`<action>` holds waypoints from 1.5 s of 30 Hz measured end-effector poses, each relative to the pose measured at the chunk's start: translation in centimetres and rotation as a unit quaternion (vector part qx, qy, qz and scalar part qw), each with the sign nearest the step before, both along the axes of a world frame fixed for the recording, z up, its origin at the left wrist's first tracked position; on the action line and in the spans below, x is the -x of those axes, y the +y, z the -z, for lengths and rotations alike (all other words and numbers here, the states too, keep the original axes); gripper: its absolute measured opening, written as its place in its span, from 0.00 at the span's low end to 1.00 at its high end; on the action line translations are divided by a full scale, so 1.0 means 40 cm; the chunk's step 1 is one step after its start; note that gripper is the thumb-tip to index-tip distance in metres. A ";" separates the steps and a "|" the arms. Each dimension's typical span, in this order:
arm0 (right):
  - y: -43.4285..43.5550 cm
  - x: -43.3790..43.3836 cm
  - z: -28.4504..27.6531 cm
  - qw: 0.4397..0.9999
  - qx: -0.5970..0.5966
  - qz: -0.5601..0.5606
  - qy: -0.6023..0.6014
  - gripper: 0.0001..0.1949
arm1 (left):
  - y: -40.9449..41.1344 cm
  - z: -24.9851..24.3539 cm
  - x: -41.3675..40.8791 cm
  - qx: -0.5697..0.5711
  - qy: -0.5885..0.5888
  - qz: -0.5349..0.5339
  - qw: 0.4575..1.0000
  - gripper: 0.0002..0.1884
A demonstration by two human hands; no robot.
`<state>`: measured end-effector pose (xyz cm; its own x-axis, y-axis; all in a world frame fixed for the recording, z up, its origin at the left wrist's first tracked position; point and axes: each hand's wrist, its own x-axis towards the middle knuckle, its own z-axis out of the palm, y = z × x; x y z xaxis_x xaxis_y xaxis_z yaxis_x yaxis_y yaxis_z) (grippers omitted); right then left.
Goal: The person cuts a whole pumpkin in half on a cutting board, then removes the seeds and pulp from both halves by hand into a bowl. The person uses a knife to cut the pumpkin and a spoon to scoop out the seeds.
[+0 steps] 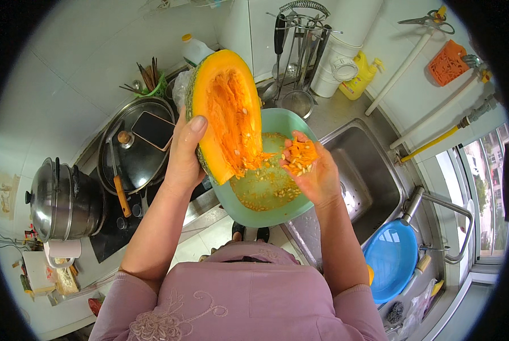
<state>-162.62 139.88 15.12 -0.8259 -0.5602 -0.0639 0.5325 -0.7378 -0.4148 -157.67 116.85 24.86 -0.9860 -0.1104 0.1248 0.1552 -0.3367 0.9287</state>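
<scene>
My left hand point(187, 151) grips a long cut piece of pumpkin point(227, 115) by its rind side, its thumb on the cut rim. The hollow faces up and to the right, with stringy pulp and a few seeds in it; loose strands hang at its lower end. My right hand point(316, 170), palm up with curled fingers, holds a clump of orange pulp and seeds point(300, 157). Both are over a pale green plastic basin point(254, 219) that holds water with many floating seeds and bits of pulp.
Right of the basin lies a steel sink point(356, 179), with a blue basin point(393, 260) below it. On the left are a lidded wok point(141, 170) with a phone point(153, 130) on its lid, and a steel pot point(65, 200). Behind stand a utensil rack point(303, 25) and a yellow bottle point(359, 79).
</scene>
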 end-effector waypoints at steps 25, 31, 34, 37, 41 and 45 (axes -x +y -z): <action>-0.031 0.035 0.188 0.809 -0.539 0.062 0.226 0.19 | -0.019 0.011 0.006 0.003 0.020 -0.010 1.000 0.39; -0.009 0.054 0.201 0.878 -0.446 0.101 0.139 0.21 | -0.035 0.032 0.019 -0.025 -0.018 -0.003 1.000 0.44; -0.017 0.052 0.149 0.929 -0.335 0.094 0.127 0.20 | -0.039 0.013 0.021 -0.038 0.005 0.038 0.999 0.44; -0.017 0.048 0.116 0.954 -0.274 0.097 0.068 0.19 | -0.034 0.013 0.028 -0.013 0.002 0.028 1.000 0.44; -0.011 0.073 0.179 0.941 -0.329 0.081 -0.023 0.20 | -0.029 -0.001 0.040 -0.022 0.004 0.035 0.999 0.44; -0.011 0.033 0.165 0.977 -0.173 0.071 -0.099 0.23 | -0.037 0.018 0.037 -0.032 0.000 0.039 0.999 0.44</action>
<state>-163.93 139.44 8.53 -0.8461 -0.3578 -0.3951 0.5300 -0.6439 -0.5518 -159.16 115.37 24.12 -0.9919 -0.0406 0.1203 0.1264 -0.4065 0.9049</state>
